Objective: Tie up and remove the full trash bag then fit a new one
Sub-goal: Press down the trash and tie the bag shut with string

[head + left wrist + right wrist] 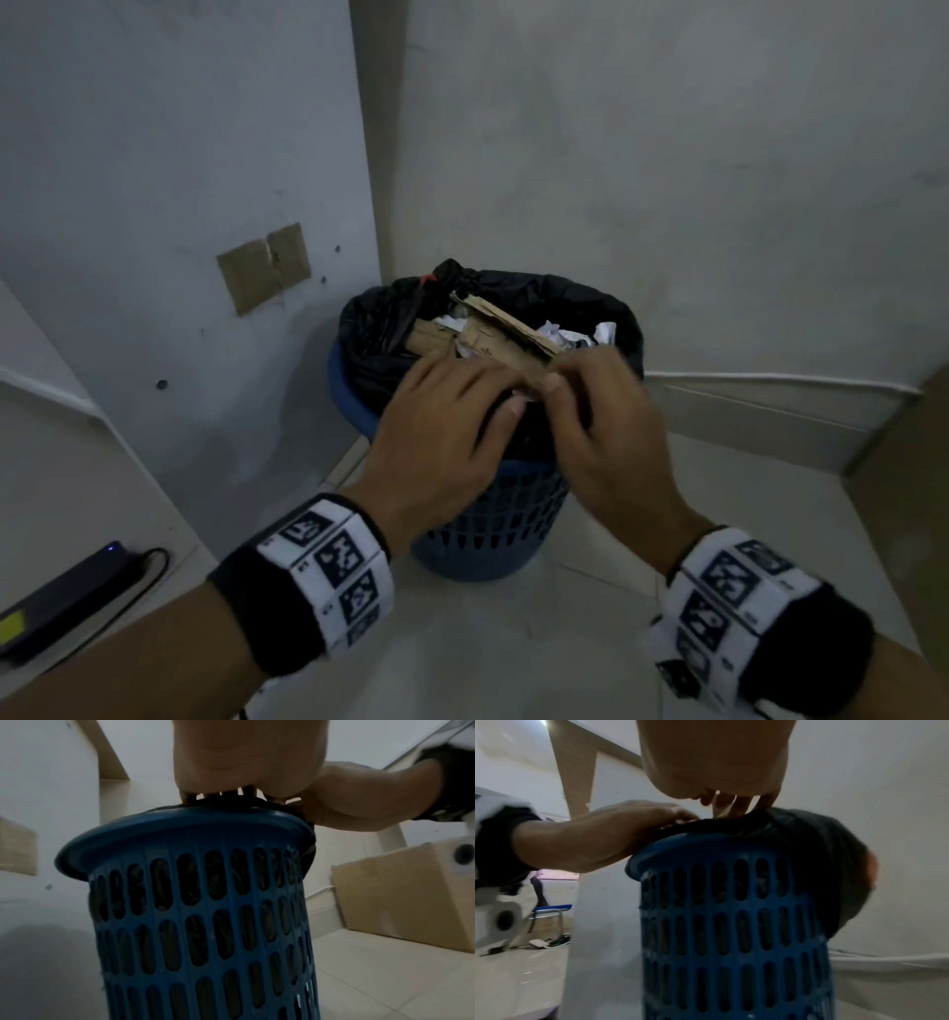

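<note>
Nearest in the head view, at 7 and 5 o'clock, two forearms reach forward, each with a black wristband (303, 580) carrying white marker tiles. At 8 o'clock a dark flat device (67, 606) with a small blue light and a yellow label lies on a pale ledge.

The left hand (441, 426) lies palm down over the near rim of the bin, fingers spread and reaching forward onto the black liner; whether they pinch the plastic I cannot tell. The right hand (601, 426) sits just beside it at the same rim, thumb and fingers curled, and they seem to pinch the near end of a brown cardboard strip (508, 334), though blur leaves that uncertain. In the right wrist view its fingertips (741, 809) meet the bunched top of the bag.

The blue slotted bin (488, 534) stands on the tiled floor in the corner, at the centre of view. The black trash bag (380, 329) lines it and folds over the rim; it lies open and full of cardboard and crumpled white paper (580, 331).

Farther off, at 10 o'clock, brown tape patches (264, 267) stick to the wall. In the left wrist view a cardboard box (411, 892) sits on the floor at 3 o'clock.
</note>
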